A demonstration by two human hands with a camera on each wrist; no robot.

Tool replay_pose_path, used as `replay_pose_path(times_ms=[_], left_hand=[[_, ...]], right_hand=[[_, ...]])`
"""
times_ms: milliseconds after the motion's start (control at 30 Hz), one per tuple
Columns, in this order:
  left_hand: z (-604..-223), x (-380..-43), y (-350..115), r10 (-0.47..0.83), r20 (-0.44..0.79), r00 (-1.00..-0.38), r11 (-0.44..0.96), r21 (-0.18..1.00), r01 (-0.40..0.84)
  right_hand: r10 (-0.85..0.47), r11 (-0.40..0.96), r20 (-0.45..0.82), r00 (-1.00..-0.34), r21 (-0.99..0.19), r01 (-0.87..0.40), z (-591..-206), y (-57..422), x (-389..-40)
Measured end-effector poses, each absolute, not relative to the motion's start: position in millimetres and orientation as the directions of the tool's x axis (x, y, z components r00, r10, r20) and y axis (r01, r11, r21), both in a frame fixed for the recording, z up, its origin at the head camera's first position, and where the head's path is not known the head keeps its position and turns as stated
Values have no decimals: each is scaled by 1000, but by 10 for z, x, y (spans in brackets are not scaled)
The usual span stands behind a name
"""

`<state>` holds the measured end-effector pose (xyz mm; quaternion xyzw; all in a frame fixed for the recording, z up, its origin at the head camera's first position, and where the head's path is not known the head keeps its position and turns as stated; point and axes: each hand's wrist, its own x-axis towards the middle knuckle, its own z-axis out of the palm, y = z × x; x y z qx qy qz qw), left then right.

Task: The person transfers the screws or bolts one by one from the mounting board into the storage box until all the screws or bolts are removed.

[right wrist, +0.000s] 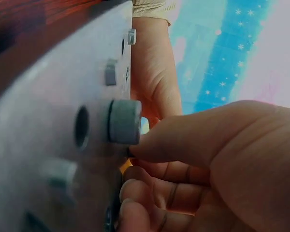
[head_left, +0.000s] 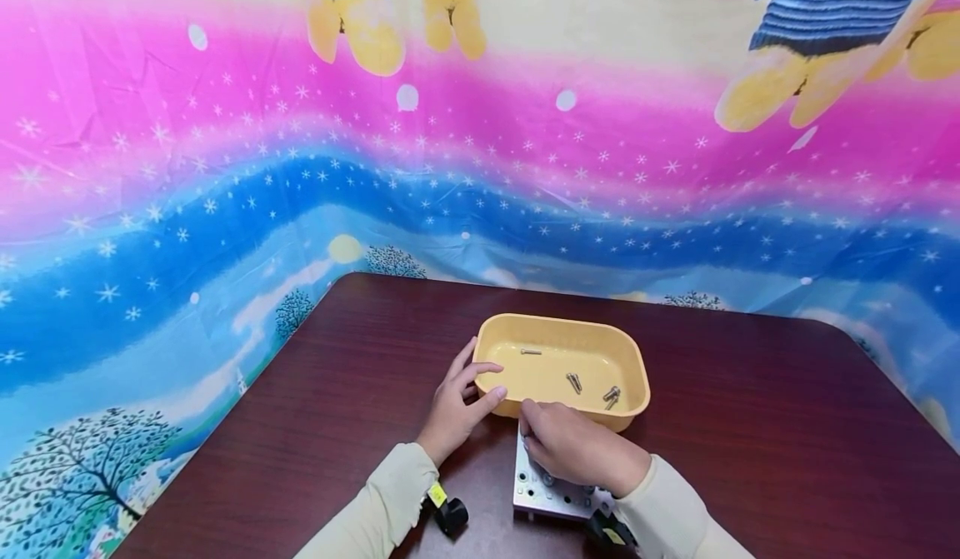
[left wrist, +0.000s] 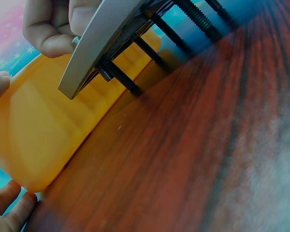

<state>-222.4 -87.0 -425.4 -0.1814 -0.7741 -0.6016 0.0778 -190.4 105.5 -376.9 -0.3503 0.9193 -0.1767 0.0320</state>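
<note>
A yellow plastic bin (head_left: 562, 322) lies on the table, with several loose metal bolts (head_left: 573, 382) inside. My left hand (head_left: 455, 407) holds its near left corner, the thumb at the front rim and other fingers along the left side. Just in front of the bin is a silver metal plate (head_left: 525, 496), raised on threaded bolts that show beneath it in the left wrist view. Over the plate's far left part, my right hand (head_left: 577, 446) pinches a small bolt (left wrist: 76, 41), mostly hidden by the fingers. Close to its thumb, a thick bolt head (right wrist: 125, 122) stands up from the plate.
The dark red-brown table (head_left: 360, 359) extends around the bin and plate. A printed cloth (head_left: 480, 151) hangs along its far and left edges. Black wrist cameras (head_left: 451, 516) sit under both wrists, the right one close beside the plate.
</note>
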Motion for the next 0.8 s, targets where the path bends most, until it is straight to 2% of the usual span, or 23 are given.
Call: replay_pose_path(times_ms=[200, 433, 800], left_hand=[[-4258, -2224, -871, 189, 355, -916, 203, 898, 390], [-4261, -2225, -867, 189, 357, -915, 194, 900, 391], [-4272, -2237, -870, 191, 360, -913, 194, 898, 394]], right_hand=[[-642, 710, 66, -764, -324, -625, -3771, 1038, -1890], [-617, 742, 11, -787, -324, -587, -3778, 1024, -1895], [-657, 696, 60, -751, -334, -635, -3770, 1047, -1896]])
